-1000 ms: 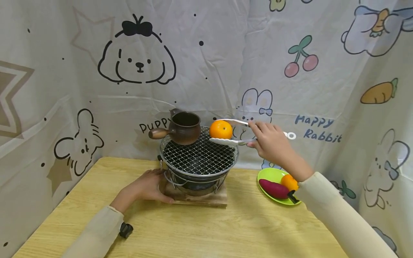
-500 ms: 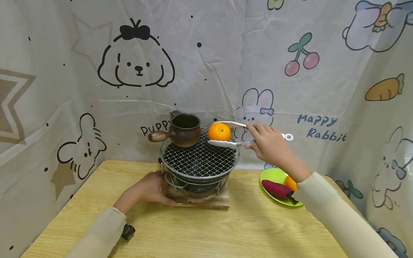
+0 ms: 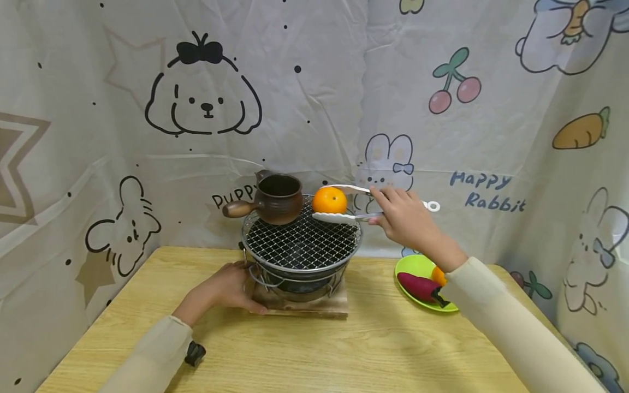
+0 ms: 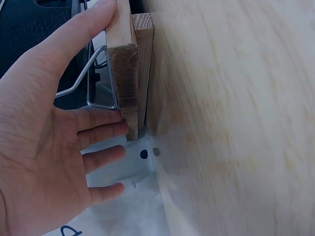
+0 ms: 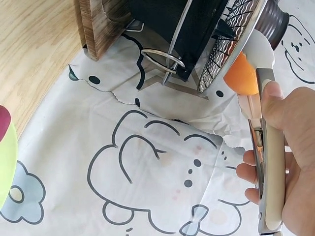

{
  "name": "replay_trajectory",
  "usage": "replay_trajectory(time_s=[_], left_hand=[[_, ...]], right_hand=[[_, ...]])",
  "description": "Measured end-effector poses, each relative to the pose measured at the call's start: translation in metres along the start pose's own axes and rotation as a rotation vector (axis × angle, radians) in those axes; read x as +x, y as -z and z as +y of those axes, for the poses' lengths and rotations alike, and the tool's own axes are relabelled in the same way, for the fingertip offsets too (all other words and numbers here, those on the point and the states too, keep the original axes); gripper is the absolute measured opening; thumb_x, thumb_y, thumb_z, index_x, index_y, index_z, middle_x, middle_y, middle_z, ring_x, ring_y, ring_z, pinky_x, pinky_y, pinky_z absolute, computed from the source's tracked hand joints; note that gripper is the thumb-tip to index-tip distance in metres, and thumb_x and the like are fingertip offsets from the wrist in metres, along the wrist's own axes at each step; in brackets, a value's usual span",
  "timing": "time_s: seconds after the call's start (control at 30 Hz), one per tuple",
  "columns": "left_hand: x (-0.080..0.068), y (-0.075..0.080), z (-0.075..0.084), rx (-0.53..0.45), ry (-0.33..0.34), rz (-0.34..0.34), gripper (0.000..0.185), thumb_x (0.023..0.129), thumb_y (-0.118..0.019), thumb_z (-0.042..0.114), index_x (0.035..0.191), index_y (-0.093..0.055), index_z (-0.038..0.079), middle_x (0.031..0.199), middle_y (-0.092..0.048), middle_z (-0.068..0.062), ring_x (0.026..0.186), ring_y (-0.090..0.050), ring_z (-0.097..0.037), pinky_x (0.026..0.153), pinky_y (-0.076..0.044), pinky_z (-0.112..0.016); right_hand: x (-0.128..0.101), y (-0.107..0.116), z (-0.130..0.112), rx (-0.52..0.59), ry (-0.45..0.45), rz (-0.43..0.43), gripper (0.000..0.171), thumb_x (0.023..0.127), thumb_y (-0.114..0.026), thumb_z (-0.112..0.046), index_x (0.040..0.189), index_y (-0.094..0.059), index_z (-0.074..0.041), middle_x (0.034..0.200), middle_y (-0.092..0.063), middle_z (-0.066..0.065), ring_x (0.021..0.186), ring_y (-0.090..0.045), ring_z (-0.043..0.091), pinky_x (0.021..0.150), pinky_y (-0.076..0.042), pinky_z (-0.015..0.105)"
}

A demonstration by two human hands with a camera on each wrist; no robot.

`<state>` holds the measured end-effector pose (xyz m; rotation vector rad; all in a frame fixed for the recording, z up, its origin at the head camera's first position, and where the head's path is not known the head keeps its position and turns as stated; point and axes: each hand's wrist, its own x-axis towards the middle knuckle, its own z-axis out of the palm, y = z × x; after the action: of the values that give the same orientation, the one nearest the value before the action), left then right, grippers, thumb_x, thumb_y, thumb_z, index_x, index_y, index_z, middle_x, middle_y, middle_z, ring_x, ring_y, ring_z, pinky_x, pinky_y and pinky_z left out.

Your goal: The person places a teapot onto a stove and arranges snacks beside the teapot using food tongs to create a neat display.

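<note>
Table [image 3: 314,355] with a small grill [image 3: 302,243] on a wooden base [image 3: 300,305]; brown pot [image 3: 277,197] sits at the back left of the mesh.

Progress, as judged: the orange [image 3: 330,200] is already carried over to the grill, clamped in the tongs [image 3: 354,203] at the back right rim, low over the mesh; whether it touches the mesh cannot be told. Setting it down and letting go are left. On the green plate [image 3: 410,267], right of the grill, a purple sweet potato [image 3: 417,286] and a second orange fruit [image 3: 439,276] lie unmoved.

Right hand [image 3: 408,224]: fingers curled round the tong arms, squeezing them onto the orange; the right wrist view shows thumb on top, fingers below.

Left hand [image 3: 221,289]: flat and relaxed, fingers [image 4: 101,135] straight, pressing the left edge of the base, thumb along its top face. Grips nothing.
</note>
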<state>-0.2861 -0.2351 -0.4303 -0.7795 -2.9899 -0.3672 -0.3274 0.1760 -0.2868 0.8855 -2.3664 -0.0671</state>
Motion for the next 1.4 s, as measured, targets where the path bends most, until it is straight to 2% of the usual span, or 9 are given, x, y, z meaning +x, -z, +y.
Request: replay_trajectory(time_s=[0.23,0.4,0.67,0.9,1.1,1.2,1.4], left_hand=[[0.0,-0.001,-0.001,-0.023,0.004,0.005,0.109,0.065,-0.083,0.072,0.147,-0.053,0.005,0.142,-0.061,-0.016,0.132,-0.054,-0.042,0.109,-0.044,-0.059],[0.0,-0.001,-0.001,-0.039,0.02,0.006,0.111,0.064,-0.084,0.071,0.146,-0.053,0.005,0.142,-0.061,-0.017,0.131,-0.054,-0.042,0.109,-0.045,-0.057],[0.001,0.001,0.001,-0.032,0.019,0.004,0.108,0.063,-0.085,0.07,0.144,-0.055,0.005,0.136,-0.063,-0.021,0.124,-0.059,-0.04,0.107,-0.047,-0.056],[0.001,0.0,0.001,-0.041,0.022,0.0,0.108,0.063,-0.085,0.071,0.144,-0.055,0.004,0.135,-0.063,-0.022,0.123,-0.06,-0.041,0.106,-0.048,-0.055],[0.001,0.0,0.0,-0.045,0.033,-0.009,0.11,0.062,-0.085,0.071,0.145,-0.054,0.005,0.136,-0.062,-0.022,0.125,-0.058,-0.041,0.107,-0.047,-0.056],[0.002,0.0,0.0,-0.036,0.034,-0.01,0.11,0.062,-0.085,0.072,0.145,-0.055,0.004,0.136,-0.063,-0.021,0.125,-0.058,-0.04,0.107,-0.047,-0.055],[0.001,0.002,0.002,-0.017,0.02,0.009,0.107,0.062,-0.086,0.07,0.141,-0.057,0.003,0.128,-0.067,-0.02,0.119,-0.061,-0.038,0.103,-0.05,-0.052]], right_hand=[[0.006,-0.003,0.001,0.04,-0.018,0.005,0.07,0.096,-0.07,-0.035,0.15,-0.046,0.002,0.134,-0.06,0.025,0.12,-0.059,0.044,0.098,-0.049,0.059],[0.012,-0.005,-0.001,0.049,-0.009,-0.024,0.071,0.097,-0.069,-0.036,0.152,-0.044,0.001,0.137,-0.059,0.025,0.124,-0.057,0.044,0.102,-0.048,0.06],[0.02,-0.006,-0.004,0.036,-0.002,-0.04,0.07,0.098,-0.068,-0.036,0.152,-0.044,0.0,0.134,-0.06,0.024,0.118,-0.059,0.044,0.099,-0.05,0.057],[0.022,-0.008,-0.006,0.048,-0.007,-0.068,0.068,0.099,-0.067,-0.034,0.152,-0.044,0.001,0.135,-0.059,0.024,0.123,-0.057,0.045,0.11,-0.043,0.061],[0.021,-0.011,-0.004,0.041,-0.017,-0.076,0.071,0.097,-0.068,-0.036,0.153,-0.043,0.0,0.138,-0.058,0.023,0.126,-0.056,0.044,0.113,-0.041,0.061],[0.019,-0.011,-0.003,0.041,-0.031,-0.081,0.07,0.097,-0.068,-0.036,0.153,-0.043,-0.001,0.138,-0.058,0.023,0.126,-0.056,0.044,0.111,-0.042,0.061],[0.018,-0.011,-0.003,0.022,-0.042,-0.09,0.07,0.098,-0.067,-0.038,0.152,-0.044,-0.001,0.132,-0.06,0.023,0.122,-0.058,0.045,0.099,-0.048,0.059]])
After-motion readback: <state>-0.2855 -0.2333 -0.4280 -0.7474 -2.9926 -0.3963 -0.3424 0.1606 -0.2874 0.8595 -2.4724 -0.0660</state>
